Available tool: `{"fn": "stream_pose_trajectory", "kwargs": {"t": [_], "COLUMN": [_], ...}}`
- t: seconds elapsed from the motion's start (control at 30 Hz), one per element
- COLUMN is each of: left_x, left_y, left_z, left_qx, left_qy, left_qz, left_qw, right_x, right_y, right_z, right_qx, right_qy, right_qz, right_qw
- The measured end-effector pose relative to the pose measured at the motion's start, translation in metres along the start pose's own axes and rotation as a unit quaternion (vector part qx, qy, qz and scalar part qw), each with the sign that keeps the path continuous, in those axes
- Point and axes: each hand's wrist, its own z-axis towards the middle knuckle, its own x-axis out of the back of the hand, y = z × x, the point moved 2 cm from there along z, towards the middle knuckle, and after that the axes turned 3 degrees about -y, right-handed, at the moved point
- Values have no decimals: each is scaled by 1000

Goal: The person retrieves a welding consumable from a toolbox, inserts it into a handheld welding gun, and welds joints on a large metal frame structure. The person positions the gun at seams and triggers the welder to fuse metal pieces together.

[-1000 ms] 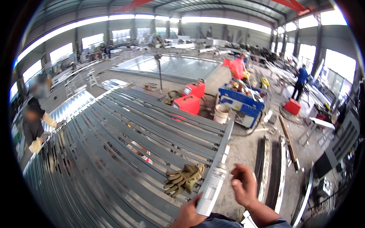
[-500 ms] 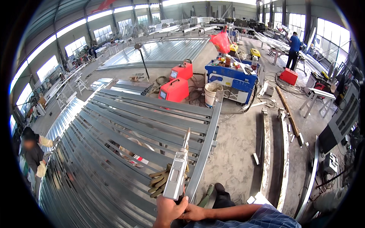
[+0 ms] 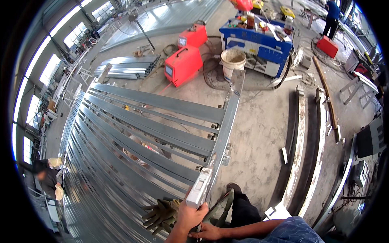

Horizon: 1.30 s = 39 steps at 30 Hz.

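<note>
A silver, boxy hand-held welding gun point(image 3: 198, 189) is gripped by my left hand point(image 3: 192, 214), its fingers wrapped round the handle. The gun's front end lies over the steel edge beam point(image 3: 225, 128) of a slatted metal frame; its slim nozzle hardly shows. Just below, my right hand point(image 3: 207, 232) is closed beside a dark part under the gun. What its fingers hold is hidden. A pair of olive-brown work gloves point(image 3: 160, 214) rests on the grey steel slats point(image 3: 162, 109), left of my left hand.
Beyond the frame stand a red machine point(image 3: 184, 65), a whitish bucket point(image 3: 233, 60) and a blue-and-white machine point(image 3: 255, 46). Long beams point(image 3: 295, 150) lie on the floor at right. One person point(image 3: 50, 178) works at the frame's left edge; another point(image 3: 332, 18) stands far right.
The view has tilted downward. The welding gun has swung from pointing out over the slats to lying low along the edge beam. Both hands have stayed closed.
</note>
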Motion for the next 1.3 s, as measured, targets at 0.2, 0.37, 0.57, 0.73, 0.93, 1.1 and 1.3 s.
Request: {"fn": "stream_pose_trajectory", "kwargs": {"t": [0.2,0.37,0.57,0.73,0.93,1.1,1.3], "left_x": [-26,-41,-49,-46,-38,-30,-21], "left_y": [14,-6,-26,-23,-39,-113,-47], "left_z": [30,38,28,13,0,-37,19], "left_qx": [11,70,121,147,187,398,315], "left_qy": [12,13,35,1,16,-45,6], "left_qz": [9,-15,-85,11,-5,-194,-267], "left_qw": [1000,997,988,989,982,895,911], "right_x": [29,41,41,38,44,36,38], "right_y": [-16,-20,5,1,17,-7,-7], "right_z": [-11,-10,-5,-3,8,2,1], "right_qx": [-106,-93,-88,-28,-86,22,20], "right_qy": [-17,-23,-70,-41,-126,19,29], "right_qz": [168,203,224,164,56,-18,-58], "right_qw": [980,974,968,985,987,999,998]}}
